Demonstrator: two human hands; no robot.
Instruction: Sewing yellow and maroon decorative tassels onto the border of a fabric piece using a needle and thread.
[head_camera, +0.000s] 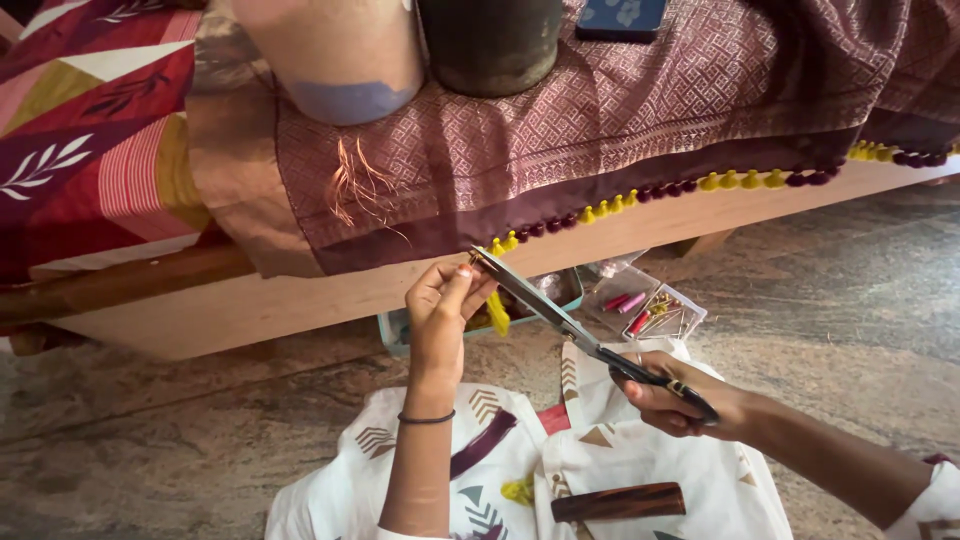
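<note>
Two hands work mid-frame: the right hand (672, 400) grips one pair of long scissors (570, 325), while the left hand (442, 305) pinches a yellow tassel (498, 312). Behind, one clear plastic box (647, 312) holds thread spools and needles. Maroon fabric (600, 130) edged with yellow and maroon tassels drapes across the frame's upper half.

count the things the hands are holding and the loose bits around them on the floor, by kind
scissors, in the right hand: 1
yellow tassel, pinched by the left hand: 1
clear plastic box of thread spools: 1
brown wooden piece on the white cloth: 1
loose yellow thread tuft: 1
total: 5
</note>
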